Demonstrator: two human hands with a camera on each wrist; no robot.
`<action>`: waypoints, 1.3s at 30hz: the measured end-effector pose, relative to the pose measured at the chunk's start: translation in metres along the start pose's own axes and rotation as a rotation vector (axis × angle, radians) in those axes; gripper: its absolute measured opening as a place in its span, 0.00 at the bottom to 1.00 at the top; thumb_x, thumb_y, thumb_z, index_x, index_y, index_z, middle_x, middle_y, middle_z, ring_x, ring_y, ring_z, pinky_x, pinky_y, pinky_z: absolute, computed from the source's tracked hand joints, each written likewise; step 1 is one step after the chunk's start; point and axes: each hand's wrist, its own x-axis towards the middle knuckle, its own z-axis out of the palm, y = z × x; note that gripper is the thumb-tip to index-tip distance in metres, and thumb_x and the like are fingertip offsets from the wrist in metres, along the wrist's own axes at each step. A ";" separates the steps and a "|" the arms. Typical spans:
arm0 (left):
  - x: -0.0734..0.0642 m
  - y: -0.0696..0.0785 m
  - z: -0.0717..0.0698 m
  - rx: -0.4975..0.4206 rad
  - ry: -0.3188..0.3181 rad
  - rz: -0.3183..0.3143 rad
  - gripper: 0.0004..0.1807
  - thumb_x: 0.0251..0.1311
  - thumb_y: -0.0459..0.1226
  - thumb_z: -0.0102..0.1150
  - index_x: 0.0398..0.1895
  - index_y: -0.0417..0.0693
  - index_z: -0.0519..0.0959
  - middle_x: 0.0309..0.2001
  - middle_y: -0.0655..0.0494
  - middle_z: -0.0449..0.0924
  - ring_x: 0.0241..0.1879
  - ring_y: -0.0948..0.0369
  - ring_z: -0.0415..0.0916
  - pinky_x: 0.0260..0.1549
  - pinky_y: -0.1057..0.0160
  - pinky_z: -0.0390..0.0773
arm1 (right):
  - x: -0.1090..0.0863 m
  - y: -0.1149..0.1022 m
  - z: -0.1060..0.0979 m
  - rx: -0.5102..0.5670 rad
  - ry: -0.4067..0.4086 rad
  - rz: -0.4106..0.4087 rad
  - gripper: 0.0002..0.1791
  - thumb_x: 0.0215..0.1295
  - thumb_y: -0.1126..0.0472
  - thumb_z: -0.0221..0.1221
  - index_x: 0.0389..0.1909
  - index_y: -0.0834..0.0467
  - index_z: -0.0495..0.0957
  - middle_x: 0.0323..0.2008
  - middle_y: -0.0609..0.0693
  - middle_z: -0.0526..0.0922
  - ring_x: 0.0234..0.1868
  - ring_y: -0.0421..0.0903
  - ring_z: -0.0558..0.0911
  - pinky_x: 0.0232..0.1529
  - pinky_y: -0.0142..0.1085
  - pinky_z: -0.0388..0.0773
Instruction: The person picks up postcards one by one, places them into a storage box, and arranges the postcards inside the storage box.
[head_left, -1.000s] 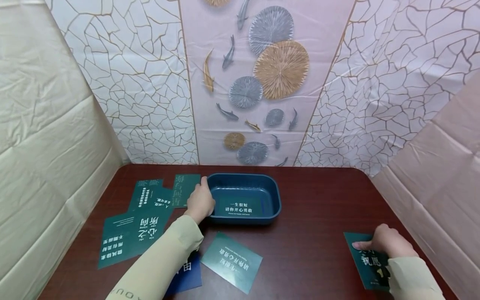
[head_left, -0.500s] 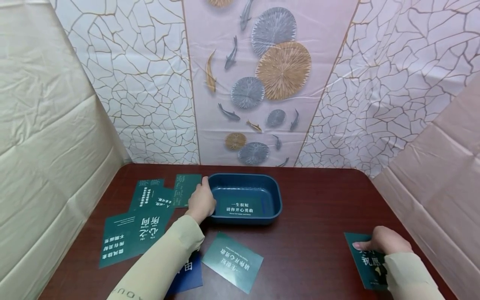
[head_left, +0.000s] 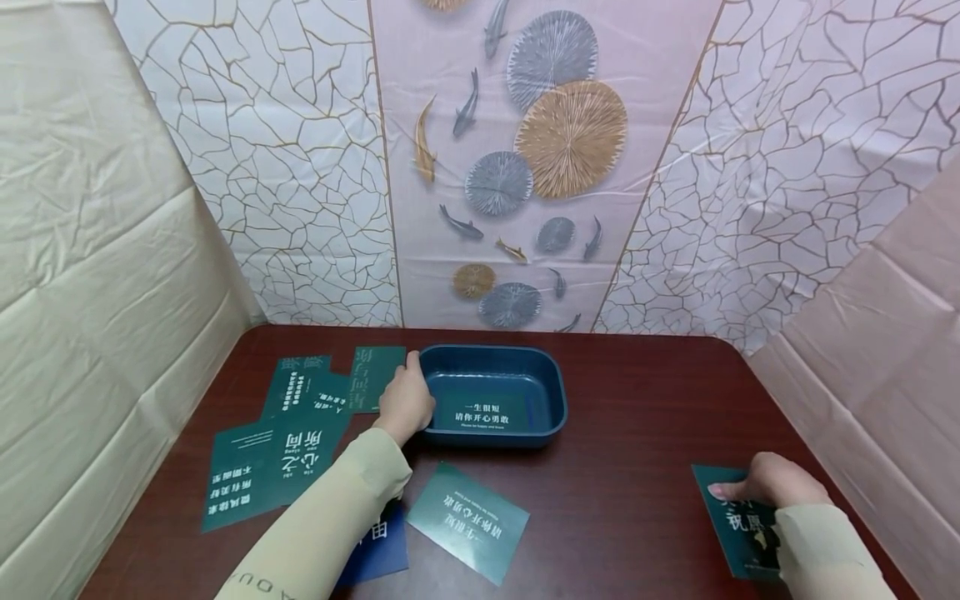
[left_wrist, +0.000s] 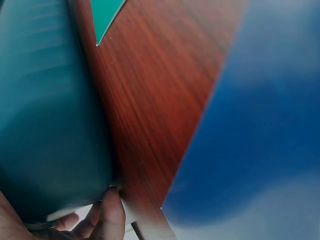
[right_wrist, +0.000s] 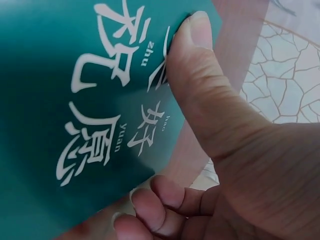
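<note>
Far left of your left hand lies a group of green cards (head_left: 255,458), some overlapping, printed sides up; they seem loosely strewn rather than stacked, so most of the lettering shows. Just left of that hand is another green card (head_left: 378,367), flat on the worktop (head_left: 622,467). On the near side of the hand, partly hidden by your sleeve (head_left: 356,492), a blue card (head_left: 386,554) pokes out.

Your left hand (head_left: 406,400) grips the left end of the blue tray (head_left: 491,358), its fingers curled at that end — probably to keep the tray steady, with the inside left uncovered. The tray sits directly right of this hand; a lettered card (head_left: 480,415) shows inside, on its near side. Nearer you than the hand and a little to its right, a pale green card (head_left: 470,521) lies aslant, apart from the tray.

Well to the right, your right hand (head_left: 783,483) pinches the far end of a dark green card (head_left: 731,542) — thumb on the printed face, lower fingers curled beside the edge. I can't see your index finger; it's likely behind the card, backing the thumb. Holding only that end seems to leave the rest free.
</note>
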 end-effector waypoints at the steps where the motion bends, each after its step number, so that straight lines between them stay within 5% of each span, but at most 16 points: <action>1: 0.000 0.000 0.000 0.000 -0.001 0.001 0.40 0.63 0.35 0.58 0.73 0.47 0.49 0.60 0.38 0.66 0.43 0.43 0.76 0.41 0.43 0.76 | 0.003 0.002 0.001 0.003 -0.004 0.003 0.65 0.33 0.20 0.62 0.54 0.76 0.71 0.46 0.73 0.75 0.46 0.60 0.75 0.48 0.56 0.74; 14: 0.000 0.001 0.001 0.002 0.000 -0.005 0.40 0.62 0.35 0.59 0.73 0.48 0.49 0.59 0.39 0.67 0.41 0.45 0.76 0.39 0.44 0.77 | -0.014 0.001 -0.002 0.009 -0.046 -0.004 0.68 0.37 0.19 0.59 0.56 0.80 0.67 0.51 0.77 0.70 0.51 0.65 0.72 0.53 0.55 0.71; 22: 0.000 0.002 -0.001 0.007 -0.001 -0.008 0.39 0.62 0.35 0.59 0.73 0.48 0.49 0.59 0.39 0.67 0.37 0.46 0.76 0.36 0.45 0.77 | 0.043 0.015 0.010 0.008 -0.086 0.065 0.76 0.27 0.16 0.59 0.59 0.82 0.62 0.53 0.79 0.68 0.52 0.66 0.71 0.53 0.56 0.71; 27: 0.000 0.002 0.000 0.003 0.000 -0.006 0.39 0.62 0.34 0.59 0.73 0.47 0.50 0.59 0.39 0.67 0.38 0.46 0.76 0.37 0.45 0.77 | 0.073 0.026 0.019 0.059 -0.019 -0.015 0.77 0.22 0.16 0.60 0.55 0.83 0.63 0.45 0.75 0.73 0.46 0.63 0.73 0.49 0.55 0.74; 30: -0.001 0.002 0.000 0.000 0.001 -0.006 0.40 0.62 0.34 0.59 0.73 0.47 0.49 0.60 0.39 0.67 0.39 0.45 0.76 0.38 0.45 0.77 | 0.067 0.027 0.021 0.085 0.039 -0.082 0.76 0.27 0.18 0.62 0.52 0.86 0.59 0.43 0.74 0.73 0.44 0.63 0.74 0.47 0.55 0.74; 35: -0.001 0.002 0.000 0.000 0.001 -0.011 0.40 0.62 0.34 0.59 0.73 0.48 0.49 0.60 0.39 0.67 0.40 0.45 0.76 0.39 0.44 0.77 | 0.028 0.020 0.013 0.127 0.072 -0.211 0.77 0.38 0.23 0.64 0.55 0.90 0.43 0.47 0.81 0.66 0.47 0.66 0.73 0.49 0.56 0.73; 39: -0.002 0.002 0.000 -0.001 0.002 -0.012 0.40 0.62 0.34 0.58 0.73 0.47 0.49 0.60 0.38 0.67 0.42 0.44 0.76 0.41 0.43 0.76 | 0.002 0.014 0.003 0.177 0.123 -0.376 0.67 0.41 0.26 0.67 0.48 0.87 0.52 0.39 0.75 0.71 0.39 0.60 0.75 0.42 0.52 0.75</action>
